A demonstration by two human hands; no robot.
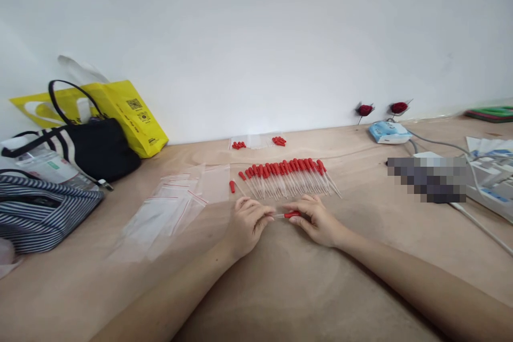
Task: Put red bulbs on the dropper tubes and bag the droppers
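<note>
Between my hands lies a glass dropper, its clear tube [279,216] meeting a red rubber bulb [292,215]. My left hand [249,222] pinches the tube, whose far end is hidden by the fingers. My right hand [315,220] grips the bulb between thumb and fingers. Just beyond, a row of red-capped droppers [286,176] lies side by side, bulbs toward the wall. At the row's left end are a loose red bulb [232,187] and a bare glass tube [239,188].
Clear zip bags [160,208] overlap on the left, with a striped pouch [48,219], black handbag [106,147] and yellow bag [136,117] beyond. More red bulbs [279,141] sit near the wall. Right are a tissue pack [388,132], a blurred-out object [428,179] and cables [484,232].
</note>
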